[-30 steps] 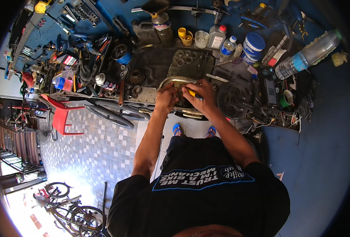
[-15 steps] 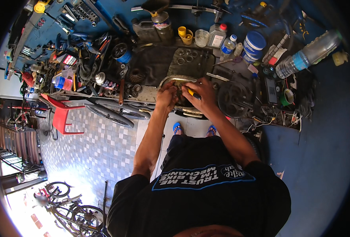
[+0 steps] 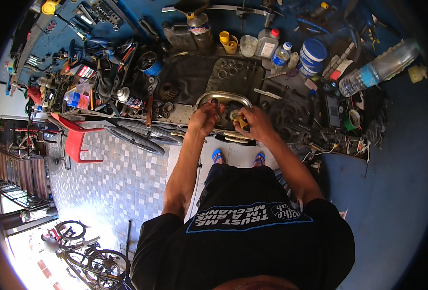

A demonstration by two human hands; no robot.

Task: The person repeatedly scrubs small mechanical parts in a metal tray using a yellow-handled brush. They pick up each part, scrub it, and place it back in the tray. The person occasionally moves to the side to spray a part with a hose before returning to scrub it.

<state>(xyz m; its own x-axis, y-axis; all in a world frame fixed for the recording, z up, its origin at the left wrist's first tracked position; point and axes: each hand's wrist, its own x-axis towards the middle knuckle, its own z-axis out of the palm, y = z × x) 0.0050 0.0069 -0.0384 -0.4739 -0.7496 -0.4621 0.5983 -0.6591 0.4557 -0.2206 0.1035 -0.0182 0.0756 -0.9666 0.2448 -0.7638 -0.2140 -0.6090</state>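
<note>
Clearly, a yellow-and-black tool (image 3: 243, 123).

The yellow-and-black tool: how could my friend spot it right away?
Find the cluttered workbench, then the curved metal rim at its near edge. At the rim's right end, the right hand's grip holds the tool. Its bright yellow sets it apart from the dull rim and the dark crankset.

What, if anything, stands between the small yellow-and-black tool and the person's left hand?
Nothing visible: the small yellow-and-black tool, in the right hand, has an open gap toward the left hand. The rounded, pale metal basin rim curves beyond both.
</note>
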